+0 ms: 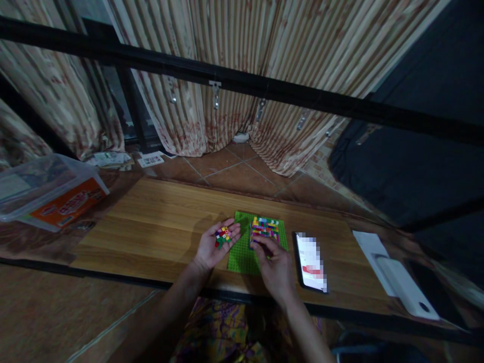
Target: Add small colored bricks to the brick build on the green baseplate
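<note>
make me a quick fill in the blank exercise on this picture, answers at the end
1. The left hand is turned palm ____, holding loose bricks.
2. The right hand is at the built bricks on a baseplate coloured ____.
3. The phone lies to the ____ of the baseplate.
4. The plastic box's label has a background coloured ____.

Answers: up; green; right; orange
</note>
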`<state>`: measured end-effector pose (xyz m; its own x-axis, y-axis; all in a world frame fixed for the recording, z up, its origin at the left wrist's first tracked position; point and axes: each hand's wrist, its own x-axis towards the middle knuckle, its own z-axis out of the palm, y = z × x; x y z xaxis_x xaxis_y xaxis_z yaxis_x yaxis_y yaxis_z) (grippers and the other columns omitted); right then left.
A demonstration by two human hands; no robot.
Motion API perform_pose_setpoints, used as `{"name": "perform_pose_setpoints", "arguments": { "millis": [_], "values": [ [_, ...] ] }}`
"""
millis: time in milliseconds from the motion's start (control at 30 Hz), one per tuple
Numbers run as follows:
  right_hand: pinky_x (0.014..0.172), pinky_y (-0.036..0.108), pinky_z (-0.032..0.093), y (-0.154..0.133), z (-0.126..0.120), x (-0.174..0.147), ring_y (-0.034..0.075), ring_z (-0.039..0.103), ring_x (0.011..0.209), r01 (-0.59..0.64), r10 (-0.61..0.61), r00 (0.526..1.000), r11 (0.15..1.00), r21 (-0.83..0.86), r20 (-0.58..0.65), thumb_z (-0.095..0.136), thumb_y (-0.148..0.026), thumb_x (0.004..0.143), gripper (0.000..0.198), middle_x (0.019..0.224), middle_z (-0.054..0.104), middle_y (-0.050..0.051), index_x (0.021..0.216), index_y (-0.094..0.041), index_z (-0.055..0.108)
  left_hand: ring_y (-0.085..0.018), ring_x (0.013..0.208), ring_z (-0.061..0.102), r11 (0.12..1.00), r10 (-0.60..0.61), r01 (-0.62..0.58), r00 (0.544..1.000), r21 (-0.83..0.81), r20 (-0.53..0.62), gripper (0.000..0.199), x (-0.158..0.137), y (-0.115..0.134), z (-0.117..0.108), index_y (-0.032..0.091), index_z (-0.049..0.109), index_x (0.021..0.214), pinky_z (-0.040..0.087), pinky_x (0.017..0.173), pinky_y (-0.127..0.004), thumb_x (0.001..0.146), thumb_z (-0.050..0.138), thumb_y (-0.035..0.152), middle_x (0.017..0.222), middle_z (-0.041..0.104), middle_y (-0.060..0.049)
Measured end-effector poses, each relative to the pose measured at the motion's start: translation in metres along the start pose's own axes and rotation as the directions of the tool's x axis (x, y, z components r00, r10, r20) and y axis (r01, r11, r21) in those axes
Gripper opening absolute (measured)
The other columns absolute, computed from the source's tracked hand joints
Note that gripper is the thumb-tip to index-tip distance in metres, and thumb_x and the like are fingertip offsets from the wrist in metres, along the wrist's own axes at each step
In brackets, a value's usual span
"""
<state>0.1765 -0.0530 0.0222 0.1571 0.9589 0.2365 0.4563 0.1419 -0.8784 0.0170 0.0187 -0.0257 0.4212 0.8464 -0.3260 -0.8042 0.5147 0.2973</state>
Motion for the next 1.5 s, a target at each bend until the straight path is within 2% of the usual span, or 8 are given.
{"name": "perform_pose_setpoints", "arguments": {
  "millis": [233,400,533,667,800,967,1233,1500],
  "values": [
    [0.084,0.038,0.052,0.020,-0.014,0.013,0.021,0.067,0.091,-0.107,0.112,0.990,0.992,0.063,-0.080,0.060,-0.040,0.081,0.028,0.101,0.071,0.007,0.098,-0.021,0.070,-0.020,0.083,0.069,1.000,0.000,0.000,1.000,-0.004,0.009,0.027,0.001,-0.001,-0.002,0.007,0.065,0.101,0.054,0.085,-0.036,0.088,0.045,0.020,0.092,0.071,-0.014],
    [0.074,0.036,0.055,0.028,-0.014,0.024,0.021,0.068,0.081,-0.141,0.160,0.970,0.984,0.113,-0.182,0.065,-0.039,0.075,0.030,0.091,0.073,0.008,0.096,-0.017,0.067,-0.019,0.082,0.069,1.000,0.003,-0.003,1.000,-0.002,0.027,0.027,0.001,-0.001,-0.002,0.007,0.065,0.101,0.053,0.086,-0.035,0.088,0.046,0.020,0.093,0.071,-0.015],
    [0.069,0.032,0.054,0.030,-0.013,0.035,0.020,0.068,0.075,-0.114,0.106,0.976,0.993,-0.032,-0.188,0.062,-0.039,0.077,0.024,0.083,0.073,0.007,0.087,-0.017,0.067,-0.020,0.084,0.069,1.000,-0.006,0.006,0.999,-0.011,0.034,0.027,0.000,-0.001,-0.003,0.007,0.065,0.103,0.052,0.087,-0.036,0.087,0.047,0.019,0.094,0.071,-0.015],
    [0.072,0.032,0.052,0.027,-0.007,0.043,0.020,0.068,0.076,-0.036,0.004,0.989,0.977,-0.209,-0.151,0.056,-0.037,0.082,0.024,0.087,0.073,0.006,0.091,-0.019,0.070,-0.020,0.084,0.069,1.000,-0.006,0.007,1.000,-0.020,0.027,0.027,0.001,-0.001,-0.003,0.007,0.065,0.102,0.051,0.088,-0.035,0.086,0.047,0.019,0.095,0.071,-0.015],
    [0.073,0.029,0.049,0.016,0.000,0.051,0.019,0.067,0.077,0.073,-0.111,0.991,0.924,-0.376,-0.081,0.049,-0.029,0.087,0.025,0.090,0.073,0.008,0.090,-0.019,0.072,-0.020,0.084,0.069,1.000,-0.004,0.004,1.000,-0.019,0.020,0.027,0.001,-0.002,-0.003,0.007,0.065,0.102,0.051,0.087,-0.035,0.087,0.048,0.019,0.094,0.071,-0.015],
    [0.070,0.027,0.045,0.013,0.008,0.057,0.018,0.066,0.075,0.130,-0.165,0.986,0.836,-0.533,-0.019,0.046,-0.023,0.088,0.026,0.087,0.073,0.007,0.089,-0.020,0.072,-0.019,0.082,0.069,0.999,-0.006,0.006,1.000,-0.044,0.016,0.026,0.001,-0.002,-0.002,0.007,0.066,0.100,0.051,0.086,-0.034,0.087,0.047,0.019,0.092,0.071,-0.014],
    [0.066,0.027,0.042,0.022,0.013,0.063,0.018,0.065,0.071,0.133,-0.184,0.983,0.764,-0.632,-0.017,0.047,-0.022,0.088,0.023,0.083,0.072,0.006,0.085,-0.020,0.070,-0.020,0.080,0.069,0.999,-0.014,0.015,1.000,-0.037,0.010,0.026,0.001,-0.003,-0.002,0.007,0.065,0.100,0.053,0.083,-0.035,0.088,0.047,0.020,0.091,0.072,-0.015],
    [0.067,0.027,0.042,0.024,0.013,0.061,0.018,0.063,0.073,0.163,-0.210,0.978,0.781,-0.603,-0.008,0.045,-0.025,0.089,0.026,0.083,0.071,0.007,0.084,-0.020,0.070,-0.020,0.082,0.070,0.999,-0.009,0.009,1.000,-0.034,0.019,0.026,0.000,-0.002,-0.001,0.007,0.066,0.099,0.053,0.084,-0.035,0.087,0.047,0.019,0.090,0.072,-0.015]
  ]
}}
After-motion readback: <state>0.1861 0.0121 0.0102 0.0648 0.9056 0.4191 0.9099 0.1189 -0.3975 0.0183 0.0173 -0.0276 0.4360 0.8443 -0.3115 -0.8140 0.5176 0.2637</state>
